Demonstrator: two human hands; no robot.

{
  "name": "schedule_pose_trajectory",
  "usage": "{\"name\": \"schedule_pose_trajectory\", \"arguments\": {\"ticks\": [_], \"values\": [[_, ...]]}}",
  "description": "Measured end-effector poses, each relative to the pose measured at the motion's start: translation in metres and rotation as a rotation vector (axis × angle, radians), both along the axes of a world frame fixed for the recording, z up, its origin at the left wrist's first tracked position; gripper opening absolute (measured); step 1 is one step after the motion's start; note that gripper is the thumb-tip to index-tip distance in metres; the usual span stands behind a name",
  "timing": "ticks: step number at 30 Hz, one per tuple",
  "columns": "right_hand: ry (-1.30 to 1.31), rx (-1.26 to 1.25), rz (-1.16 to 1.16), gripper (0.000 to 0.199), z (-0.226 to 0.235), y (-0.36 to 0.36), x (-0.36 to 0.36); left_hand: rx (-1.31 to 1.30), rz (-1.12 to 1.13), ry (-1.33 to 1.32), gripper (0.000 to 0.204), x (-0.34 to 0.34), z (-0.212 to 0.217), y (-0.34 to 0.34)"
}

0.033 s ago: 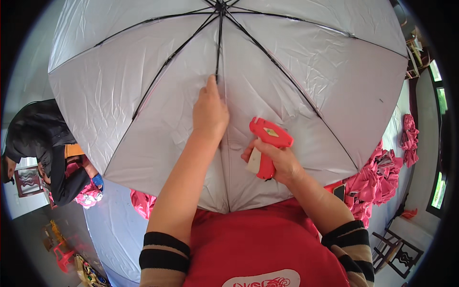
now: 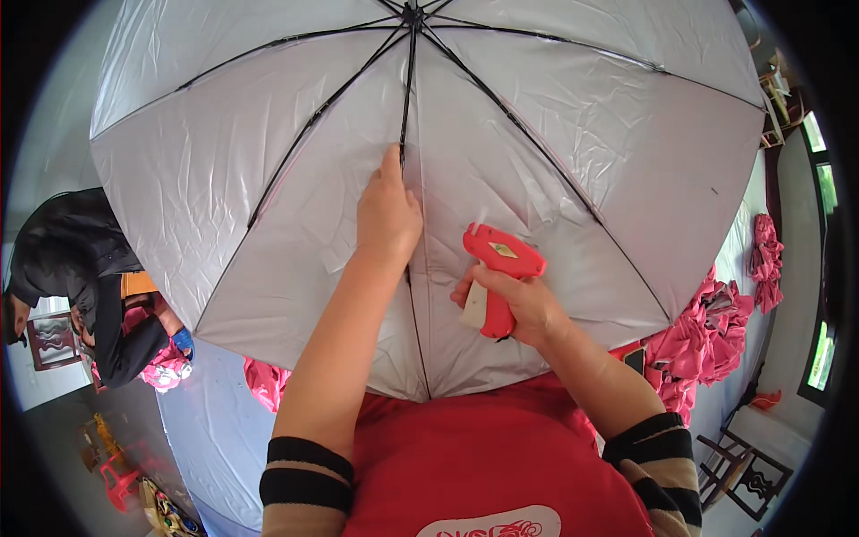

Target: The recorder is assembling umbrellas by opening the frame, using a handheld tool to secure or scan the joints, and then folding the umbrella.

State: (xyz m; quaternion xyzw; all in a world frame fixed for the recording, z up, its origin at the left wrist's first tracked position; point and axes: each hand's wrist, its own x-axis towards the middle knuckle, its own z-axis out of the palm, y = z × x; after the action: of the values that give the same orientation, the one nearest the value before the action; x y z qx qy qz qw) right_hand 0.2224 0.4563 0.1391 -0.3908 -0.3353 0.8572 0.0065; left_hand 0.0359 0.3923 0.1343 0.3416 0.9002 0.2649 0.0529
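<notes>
An open umbrella with a silvery grey canopy (image 2: 224, 152) fills the space in front of me, its inner side up, with thin black ribs meeting at a black hub (image 2: 412, 15) at the top. My left hand (image 2: 390, 215) is closed around the middle rib (image 2: 408, 98) about halfway down, fingertips on the metal; part of that rib is hidden behind the hand. To the right, over the canopy, my right hand (image 2: 528, 309) grips a red tagging gun (image 2: 506, 251) with a whitish trigger, its front end pointing up and left.
Bunched pink fabric (image 2: 702, 336) lies at the right beyond the canopy edge, with more pink fabric (image 2: 266, 383) at the lower left. A co-worker in black (image 2: 72, 246), wearing a blue glove, bends at the left. A dark wooden chair (image 2: 743, 470) stands lower right; a red stool (image 2: 119, 483) lower left.
My left hand has shifted slightly left, and the middle rib has swung a little left with it, standing farther from the canopy seam. The tagging gun has barely moved.
</notes>
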Motion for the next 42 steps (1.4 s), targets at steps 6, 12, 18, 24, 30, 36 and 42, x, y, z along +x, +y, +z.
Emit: {"name": "schedule_pose_trajectory", "arguments": {"ticks": [6, 12, 18, 24, 30, 36, 42], "values": [[0.106, 0.043, 0.061, 0.023, 0.003, 0.053, -0.073, 0.214, 0.030, -0.558, 0.061, -0.005, 0.004, -0.005], [0.213, 0.081, 0.067, 0.021, -0.002, 0.074, -0.108, 0.266, 0.079, -0.747, 0.060, -0.004, -0.002, -0.007], [0.212, 0.101, 0.128, 0.021, -0.002, 0.070, -0.103, 0.318, 0.045, -0.732, 0.060, -0.005, -0.001, -0.007], [0.154, 0.076, 0.060, 0.019, -0.006, 0.073, -0.105, 0.321, 0.046, -0.756, 0.060, -0.004, 0.002, -0.007], [0.158, 0.055, 0.102, 0.019, -0.005, 0.073, -0.101, 0.311, 0.051, -0.753, 0.059, -0.004, 0.001, -0.006], [0.321, -0.161, 0.168, 0.019, -0.011, 0.080, -0.100, 0.308, 0.059, -0.765, 0.059, -0.004, 0.000, -0.006], [0.306, -0.160, 0.201, 0.021, -0.014, 0.083, -0.103, 0.334, 0.062, -0.781, 0.059, -0.002, 0.002, -0.004]]}}
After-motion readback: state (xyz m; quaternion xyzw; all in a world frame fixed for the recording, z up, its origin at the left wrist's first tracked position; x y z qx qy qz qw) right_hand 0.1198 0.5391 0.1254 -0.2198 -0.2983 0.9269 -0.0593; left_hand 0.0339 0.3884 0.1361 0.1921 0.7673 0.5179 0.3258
